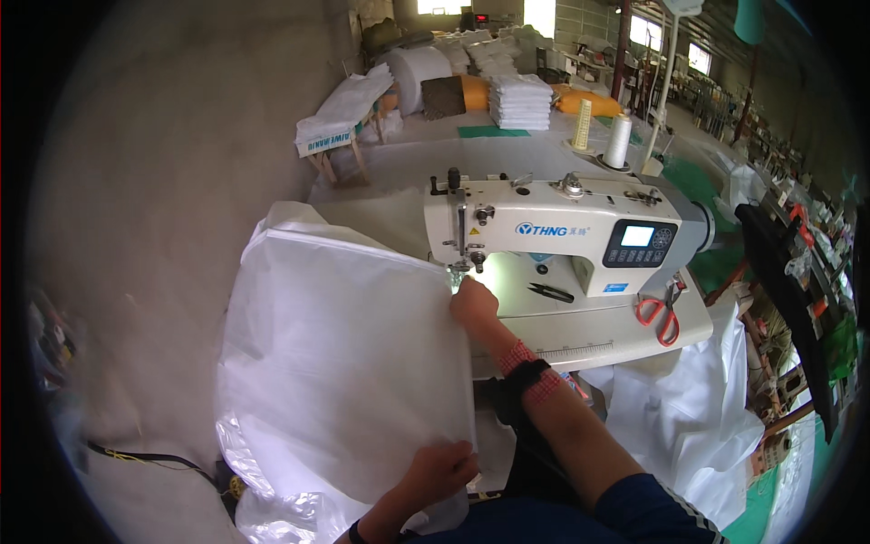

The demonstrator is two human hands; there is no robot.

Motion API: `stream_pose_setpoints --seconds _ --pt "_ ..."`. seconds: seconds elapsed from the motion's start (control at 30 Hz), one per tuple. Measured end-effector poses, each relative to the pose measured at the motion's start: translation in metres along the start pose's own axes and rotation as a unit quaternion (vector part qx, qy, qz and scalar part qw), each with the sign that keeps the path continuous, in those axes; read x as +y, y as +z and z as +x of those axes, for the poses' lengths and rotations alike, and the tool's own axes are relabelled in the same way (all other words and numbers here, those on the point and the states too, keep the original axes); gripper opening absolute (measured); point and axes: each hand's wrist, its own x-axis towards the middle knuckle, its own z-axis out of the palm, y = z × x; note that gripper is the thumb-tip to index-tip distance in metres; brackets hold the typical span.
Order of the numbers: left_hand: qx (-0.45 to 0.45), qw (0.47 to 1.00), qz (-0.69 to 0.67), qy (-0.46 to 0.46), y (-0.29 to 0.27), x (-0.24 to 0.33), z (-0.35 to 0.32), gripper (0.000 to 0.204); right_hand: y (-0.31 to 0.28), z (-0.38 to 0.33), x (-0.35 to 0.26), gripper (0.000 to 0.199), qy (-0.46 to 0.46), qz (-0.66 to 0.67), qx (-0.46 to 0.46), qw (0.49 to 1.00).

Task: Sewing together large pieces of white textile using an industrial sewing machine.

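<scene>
A large white woven-plastic sheet or sack [349, 363] hangs over the left end of the sewing table, its upper corner under the needle area of a white sewing machine [535, 222]. Low down, my left hand [441, 471] is closed on the sack's right edge. Right beside the lit presser foot, my right hand [474, 302] has its fingers closed at the sack's edge; the fingertips are partly hidden against the machine. A crinkled clear plastic layer [290, 517] shows at the sack's bottom.
Black thread snips [551, 292] and red-handled scissors [660, 317] lie on the machine bed. Thread cones [618, 142] stand behind. White sheeting [684, 417] hangs at the right. A stack of folded white sacks [521, 102] and a small bench [340, 127] are farther back.
</scene>
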Motion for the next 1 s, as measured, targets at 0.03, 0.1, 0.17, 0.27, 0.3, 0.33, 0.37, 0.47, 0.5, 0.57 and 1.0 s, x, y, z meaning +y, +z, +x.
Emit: stream_pose_setpoints --seconds 0.03,0.1,0.17,0.27,0.3,0.33,0.37,0.47,0.5,0.57,1.0 --pt "0.003 1.0 -0.006 -0.001 0.001 -0.003 -0.001 0.024 0.005 -0.003 -0.001 0.02 -0.001 -0.007 0.044 0.999" --pt "0.016 1.0 -0.006 0.006 0.005 -0.01 -0.004 0.024 0.013 -0.01 -0.001 0.02 -0.005 -0.022 0.089 0.996" --pt "0.021 1.0 -0.012 0.007 0.008 -0.017 -0.007 0.024 0.02 -0.018 0.0 0.021 -0.028 -0.031 0.106 0.993" --pt "0.031 0.999 -0.014 0.012 0.012 -0.026 -0.011 0.025 0.025 -0.024 0.0 0.022 -0.074 -0.099 0.114 0.986" --pt "0.039 0.999 -0.014 0.012 0.013 -0.028 -0.012 0.025 0.026 -0.024 -0.001 0.022 -0.076 -0.094 0.109 0.987" --pt "0.037 0.999 -0.017 0.013 0.014 -0.031 -0.013 0.025 0.026 -0.022 -0.003 0.022 -0.09 -0.109 0.104 0.984" --pt "0.034 0.999 -0.019 0.008 0.014 -0.034 -0.015 0.025 0.025 -0.021 -0.005 0.023 -0.092 -0.138 0.093 0.982" --pt "0.034 0.999 -0.032 -0.005 0.015 -0.041 -0.019 0.025 0.02 -0.015 -0.009 0.022 -0.106 -0.205 0.025 0.973" --pt "0.035 0.998 -0.041 -0.013 0.015 -0.043 -0.02 0.024 0.018 -0.014 -0.01 0.022 -0.104 -0.201 0.02 0.974" --pt "0.038 0.998 -0.037 -0.024 0.017 -0.045 -0.022 0.023 0.015 -0.017 -0.009 0.022 -0.121 -0.205 0.03 0.971" --pt "0.149 0.974 0.167 0.045 0.02 -0.011 0.002 0.014 0.005 -0.105 0.014 0.033 -0.066 0.0 0.051 0.996"
